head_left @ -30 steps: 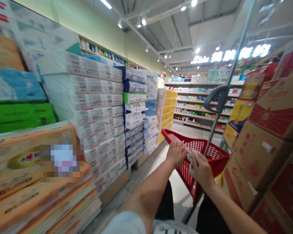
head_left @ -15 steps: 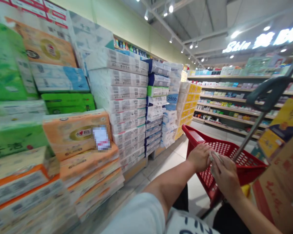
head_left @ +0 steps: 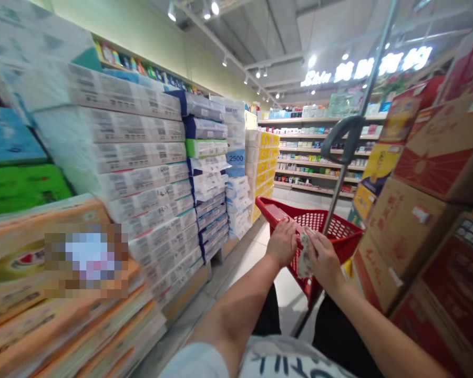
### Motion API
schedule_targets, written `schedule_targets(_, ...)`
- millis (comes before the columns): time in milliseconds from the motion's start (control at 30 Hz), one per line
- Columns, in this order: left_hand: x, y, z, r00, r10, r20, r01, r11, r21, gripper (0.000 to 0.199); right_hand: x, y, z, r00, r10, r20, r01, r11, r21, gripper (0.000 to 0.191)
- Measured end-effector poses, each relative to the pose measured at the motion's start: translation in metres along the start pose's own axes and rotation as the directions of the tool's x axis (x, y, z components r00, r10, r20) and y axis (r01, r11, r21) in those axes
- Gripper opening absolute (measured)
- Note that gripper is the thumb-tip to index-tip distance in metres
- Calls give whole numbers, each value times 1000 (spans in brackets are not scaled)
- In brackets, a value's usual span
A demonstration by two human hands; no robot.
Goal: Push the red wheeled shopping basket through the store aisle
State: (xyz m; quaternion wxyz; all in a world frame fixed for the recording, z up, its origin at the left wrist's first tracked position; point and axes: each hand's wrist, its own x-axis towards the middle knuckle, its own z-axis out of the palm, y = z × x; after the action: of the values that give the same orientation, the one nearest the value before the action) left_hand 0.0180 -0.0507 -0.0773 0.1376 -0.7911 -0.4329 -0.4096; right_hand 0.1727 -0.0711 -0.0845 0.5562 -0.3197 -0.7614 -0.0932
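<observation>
In front of me is a red plastic shopping basket [head_left: 274, 209] with perforated sides and a long metal pull handle [head_left: 341, 184] with a grey grip. My left hand [head_left: 283, 244] lies at the basket's near rim, its fingers curled over the edge. Just to its right, my right hand [head_left: 324, 260] pinches a small pale patterned cloth [head_left: 304, 260], which hangs crumpled against the basket's near side. The basket's inside is mostly hidden by its walls and my hands.
Stacks of tissue packs [head_left: 134, 152] line the left side, orange ones [head_left: 43, 252] nearest. Cardboard boxes [head_left: 413, 226] are piled close on the right. A tiled aisle floor [head_left: 256, 257] runs ahead to stocked shelves [head_left: 311, 160].
The view has moved forward and turned, so the left stacks slide leftward and the boxes show more. My left hand has parted slightly from my right, and more cloth hangs down.
</observation>
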Motion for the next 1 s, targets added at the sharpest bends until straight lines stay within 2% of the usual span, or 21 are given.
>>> schedule_targets(100,0,0,1,1000,9,9,-9,1000,7,42,-4,1,-1,992,-99,72,97,995,27,43)
schedule_targets(267,0,0,2,1000,2,-16,-2,1000,-1,42,-8,1,-2,1000,-15,-2,15,999,37,43)
schedule_targets(400,0,-2,2,1000,6,7,-6,1000,-6,41,-7,1,-2,993,-107,54,103,993,66,42)
schedule_targets(433,0,-2,2,1000,5,5,-5,1000,-6,41,-7,3,-2,994,-95,49,91,993,77,41)
schedule_targets(533,0,-2,3,1000,3,-26,-3,1000,-3,40,-6,11,-2,996,70,-48,-66,995,77,40)
schedule_targets(600,0,-1,3,999,6,-48,-6,1000,-1,41,-7,14,-2,990,126,-69,-121,990,71,40)
schedule_targets(733,0,-1,5,998,-12,-61,12,1000,-4,39,-8,9,-3,999,17,32,-20,995,93,41)
schedule_targets(900,0,-1,7,997,-8,-71,7,1000,-1,39,1,3,-2,998,62,-7,-61,997,39,37)
schedule_targets(1000,-1,0,7,997,-6,-83,7,1000,6,38,7,0,1,999,23,32,-25,998,59,38)
